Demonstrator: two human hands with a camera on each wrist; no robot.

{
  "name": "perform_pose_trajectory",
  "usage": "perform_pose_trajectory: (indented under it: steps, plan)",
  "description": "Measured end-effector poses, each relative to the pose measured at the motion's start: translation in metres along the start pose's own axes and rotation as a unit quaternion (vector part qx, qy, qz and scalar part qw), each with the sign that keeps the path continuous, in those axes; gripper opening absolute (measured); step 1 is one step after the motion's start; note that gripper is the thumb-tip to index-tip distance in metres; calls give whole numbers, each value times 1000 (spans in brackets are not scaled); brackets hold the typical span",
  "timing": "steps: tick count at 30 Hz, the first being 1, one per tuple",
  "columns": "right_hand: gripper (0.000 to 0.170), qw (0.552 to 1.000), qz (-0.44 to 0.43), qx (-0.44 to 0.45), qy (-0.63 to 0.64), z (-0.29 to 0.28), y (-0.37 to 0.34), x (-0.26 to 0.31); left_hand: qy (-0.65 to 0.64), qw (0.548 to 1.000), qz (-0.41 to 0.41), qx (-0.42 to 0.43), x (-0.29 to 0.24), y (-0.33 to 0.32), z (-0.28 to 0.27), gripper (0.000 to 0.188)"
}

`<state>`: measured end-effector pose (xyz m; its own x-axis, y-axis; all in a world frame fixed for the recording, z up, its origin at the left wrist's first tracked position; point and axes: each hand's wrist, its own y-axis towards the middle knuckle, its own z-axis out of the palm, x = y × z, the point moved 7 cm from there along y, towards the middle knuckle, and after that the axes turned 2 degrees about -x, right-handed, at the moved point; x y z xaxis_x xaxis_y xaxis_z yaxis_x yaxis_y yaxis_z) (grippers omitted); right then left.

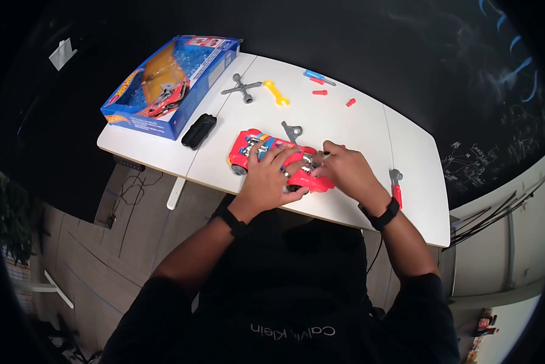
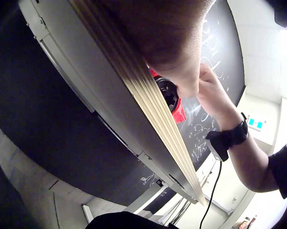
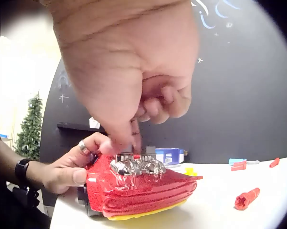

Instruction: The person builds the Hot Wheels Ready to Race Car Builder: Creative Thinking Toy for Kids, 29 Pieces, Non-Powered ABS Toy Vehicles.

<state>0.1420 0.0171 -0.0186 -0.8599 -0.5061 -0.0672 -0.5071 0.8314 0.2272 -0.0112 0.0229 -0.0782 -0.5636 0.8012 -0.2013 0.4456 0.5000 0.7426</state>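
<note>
A red toy car (image 1: 241,150) with blue and yellow details lies near the table's front edge. My left hand (image 1: 269,179), a ring on one finger, grips it with fingers over the top and thumb on the near side. In the right wrist view, two chrome engine pieces (image 3: 138,167) with grey tops stand up from the car's body. My right hand (image 1: 348,173) pinches the top of one with thumb and forefinger, the other fingers curled in. A grey plastic part (image 1: 292,131) lies just behind the car. In the left wrist view, a black wheel (image 2: 168,94) shows below the left hand.
A blue Hot Wheels box (image 1: 169,88) stands at back left, a black tray-like part (image 1: 198,131) before it. Behind the car are a grey cross wrench (image 1: 242,89), yellow wrench (image 1: 276,93), blue screwdriver (image 1: 319,77) and red bolts (image 1: 350,102). A red-handled tool (image 1: 396,189) lies right.
</note>
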Motion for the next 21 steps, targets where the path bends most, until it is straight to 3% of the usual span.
perform_pose_trajectory:
  steps: [2,7,13,21]
  plan:
    - [19,999,14,8,-39,-4,5,2,2,1000,4,0,1,2,-1,55]
    - [13,989,30,-17,144,-19,-2,9,4,1000,2,7,0,-1,0,54]
    - [17,999,10,1,43,-1,-1,0,6,1000,4,10,1,0,0,55]
    - [13,999,34,-21,36,0,1,3,9,1000,15,14,0,0,1,57]
